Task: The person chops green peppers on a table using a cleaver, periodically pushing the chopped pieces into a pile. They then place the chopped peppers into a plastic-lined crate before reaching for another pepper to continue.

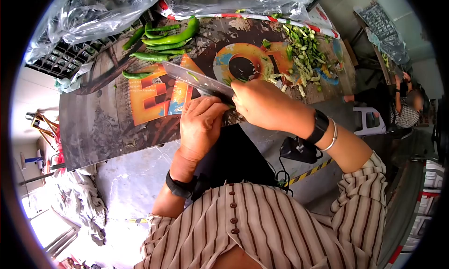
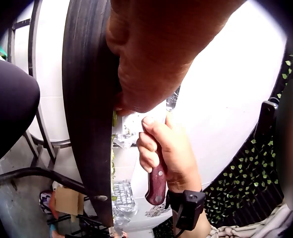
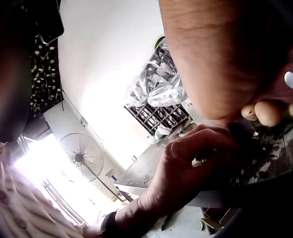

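My right hand (image 1: pixel 269 103) grips a large knife (image 1: pixel 194 80), its blade pointing up-left over the table. In the left wrist view, the fingers of the right hand (image 2: pixel 173 148) wrap round the dark red knife handle (image 2: pixel 157 187). Beside the blade at the table's near edge is my left hand (image 1: pixel 201 124), its fingers curled over a green pepper (image 1: pixel 231 108) that is mostly hidden. The right wrist view also shows the left hand (image 3: pixel 186 161) bent low at the tabletop. Whole green peppers (image 1: pixel 175 38) lie at the upper left, chopped pepper (image 1: pixel 306 47) at the upper right.
The patterned table (image 1: pixel 93 128) has clear plastic (image 1: pixel 103 16) and a black crate (image 1: pixel 65 58) along its far left side. A cable and black pouch (image 1: pixel 299 149) are below the right forearm. Another person (image 1: pixel 406 111) sits by a second table at the far right.
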The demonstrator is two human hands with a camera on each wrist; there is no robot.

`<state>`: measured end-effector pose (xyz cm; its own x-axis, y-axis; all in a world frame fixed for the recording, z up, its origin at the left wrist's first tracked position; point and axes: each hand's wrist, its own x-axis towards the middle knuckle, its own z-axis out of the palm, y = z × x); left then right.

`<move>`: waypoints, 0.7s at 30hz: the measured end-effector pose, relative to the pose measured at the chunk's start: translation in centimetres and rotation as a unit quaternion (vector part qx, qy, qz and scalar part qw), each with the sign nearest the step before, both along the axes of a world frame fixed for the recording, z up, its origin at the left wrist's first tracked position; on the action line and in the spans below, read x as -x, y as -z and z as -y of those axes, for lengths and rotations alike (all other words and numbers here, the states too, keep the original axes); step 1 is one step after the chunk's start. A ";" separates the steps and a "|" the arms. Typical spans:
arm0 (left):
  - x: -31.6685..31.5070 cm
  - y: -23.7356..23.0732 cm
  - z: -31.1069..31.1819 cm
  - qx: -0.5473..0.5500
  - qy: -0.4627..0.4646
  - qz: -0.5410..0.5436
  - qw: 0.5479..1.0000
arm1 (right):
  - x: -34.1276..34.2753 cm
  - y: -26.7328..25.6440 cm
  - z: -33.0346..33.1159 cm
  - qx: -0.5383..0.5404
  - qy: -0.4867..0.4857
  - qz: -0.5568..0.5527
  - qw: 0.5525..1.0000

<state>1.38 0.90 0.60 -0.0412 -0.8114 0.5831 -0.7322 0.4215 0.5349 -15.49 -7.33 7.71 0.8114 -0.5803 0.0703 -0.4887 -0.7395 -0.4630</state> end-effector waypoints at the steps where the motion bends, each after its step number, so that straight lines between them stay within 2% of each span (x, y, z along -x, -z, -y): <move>1: 0.1 0.2 -0.1 0.001 -0.005 -0.007 1.000 | -0.2 -0.1 0.4 0.004 -0.003 0.002 1.000; 4: 0.0 0.2 -0.2 0.005 -0.011 -0.017 1.000 | 0.0 -0.8 1.4 0.002 0.063 -0.030 0.998; 7: 0.1 0.2 -0.2 -0.009 -0.013 -0.024 1.000 | 1.2 -2.2 0.8 -0.009 0.074 -0.036 0.997; 9: 0.1 0.2 -0.1 0.002 -0.011 -0.021 1.000 | 1.8 -2.9 -0.4 -0.019 0.065 -0.022 0.997; 11: 0.1 -0.1 -0.2 0.002 -0.006 -0.017 1.000 | 2.1 -3.4 -1.1 -0.039 0.026 -0.070 0.996; 21: 0.1 -0.2 -0.1 0.001 -0.008 -0.016 1.000 | 2.3 -3.7 -1.4 -0.069 0.018 -0.119 0.990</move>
<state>1.29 1.01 0.77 -0.0095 -0.8104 0.5858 -0.7206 0.4117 0.5579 -17.74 -5.97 11.43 0.7737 -0.6004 -0.2022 -0.6215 -0.6573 -0.4264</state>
